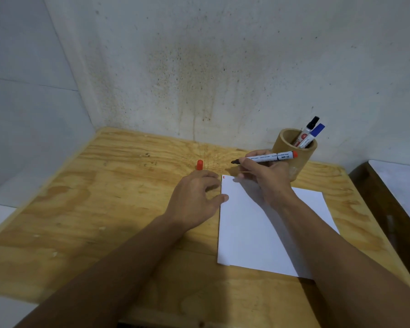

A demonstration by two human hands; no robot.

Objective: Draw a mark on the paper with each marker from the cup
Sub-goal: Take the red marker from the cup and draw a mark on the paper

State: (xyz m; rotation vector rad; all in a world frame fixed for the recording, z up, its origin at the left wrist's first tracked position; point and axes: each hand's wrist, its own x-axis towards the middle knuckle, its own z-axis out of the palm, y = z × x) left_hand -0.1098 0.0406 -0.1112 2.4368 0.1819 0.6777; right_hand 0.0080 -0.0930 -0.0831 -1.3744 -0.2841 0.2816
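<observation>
Nearest, two bare forearms reaching in over the near edge of the plywood table (85, 209). Between them and to the right, a white sheet of paper (253, 235), lying flat toward the table's right side, its far left corner bearing a small red mark (223, 177). Left hand (194, 200) resting on the wood just beside the paper's left edge, fingers loosely curled and holding nothing, thumb tip touching the sheet's edge. Right hand (265, 176) above the paper's far edge, fingers closed around an uncapped red marker (268, 157), held nearly level, dark tip pointing left, red butt end pointing right. Just beyond the left hand, a red cap (199, 165) standing upright on the wood. Farthest, near the far right corner, a bamboo cup (291, 152) holding a black-capped marker (308, 130) and a blue-capped marker (314, 136), both leaning right. Behind, a stained wall (211, 67).
</observation>
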